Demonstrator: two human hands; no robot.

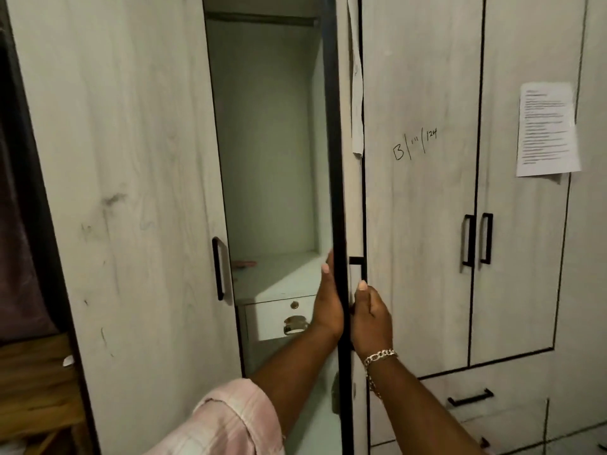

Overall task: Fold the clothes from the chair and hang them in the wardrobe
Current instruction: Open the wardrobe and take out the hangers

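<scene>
The pale wood-grain wardrobe stands close in front of me, and its middle door is swung out so I see it edge-on. My left hand lies along the inner side of that door's black edge. My right hand, with a chain bracelet on the wrist, grips the black door handle on the outer side. Inside is a bare compartment with a dark hanging rail at the top and nothing on it. A pink checked cloth covers my left forearm; I cannot tell whether it is a sleeve or a garment.
Below the compartment's shelf sits a small inner drawer with a metal pull. A small reddish object lies on the shelf. The left door and right double doors are closed. A printed sheet is taped at right. Wooden furniture stands far left.
</scene>
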